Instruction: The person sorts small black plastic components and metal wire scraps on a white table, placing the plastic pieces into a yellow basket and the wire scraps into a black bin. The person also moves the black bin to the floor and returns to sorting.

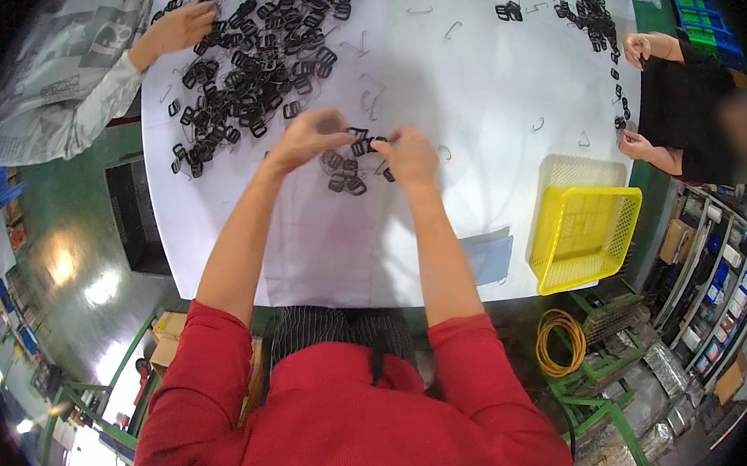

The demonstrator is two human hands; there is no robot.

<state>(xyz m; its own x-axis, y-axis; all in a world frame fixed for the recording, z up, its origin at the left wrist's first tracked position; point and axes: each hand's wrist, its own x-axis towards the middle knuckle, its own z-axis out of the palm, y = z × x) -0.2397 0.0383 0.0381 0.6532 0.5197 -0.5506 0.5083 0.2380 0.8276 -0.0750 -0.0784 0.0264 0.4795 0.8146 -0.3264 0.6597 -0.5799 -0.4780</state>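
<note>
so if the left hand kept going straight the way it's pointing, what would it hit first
The left hand points right across the white table, so it would likely first meet the small black buckle held between both hands, then the right hand. Depth is hard to judge here.

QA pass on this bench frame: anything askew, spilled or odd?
The yellow basket juts past the white table's right edge, so it could tip. Black buckles lie in loose heaps, which seems to be just work stock. Nothing looks damaged.

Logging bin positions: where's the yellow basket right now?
In the head view the yellow basket sits on the right, at the near right corner of the white table, overhanging its edge, to the right of the person's right hand.
</note>
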